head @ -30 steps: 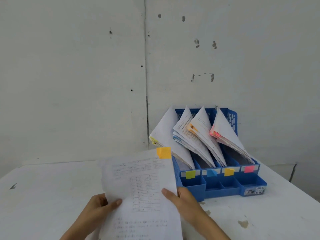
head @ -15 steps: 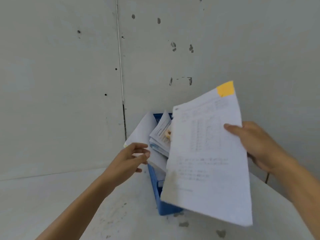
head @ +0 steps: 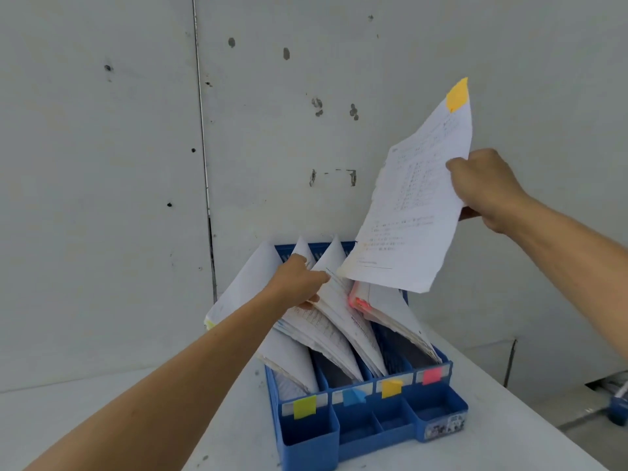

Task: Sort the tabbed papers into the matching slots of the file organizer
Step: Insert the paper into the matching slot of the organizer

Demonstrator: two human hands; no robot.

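Note:
A blue file organizer (head: 438, 407) stands on the white table, its slots labelled yellow-green (head: 304, 406), blue (head: 353, 397), orange (head: 391, 388) and pink (head: 432, 375) from left to right. Each slot holds leaning papers. My right hand (head: 486, 188) grips a printed sheet with an orange tab (head: 414, 205) by its right edge, raised above the organizer's right side. My left hand (head: 299, 283) reaches into the stacks and holds the papers of the orange slot (head: 343, 300) near their top, with its fingers between them and the blue-slot stack.
The white table (head: 492, 402) ends in an edge to the right of the organizer, with floor and a dark blue object (head: 618, 407) beyond it. A white panelled wall (head: 102, 198) stands close behind the organizer.
My right hand lifted the orange-tabbed sheet up and to the right, uncovering the organizer. My left hand let go of the sheet and moved forward into the paper stacks.

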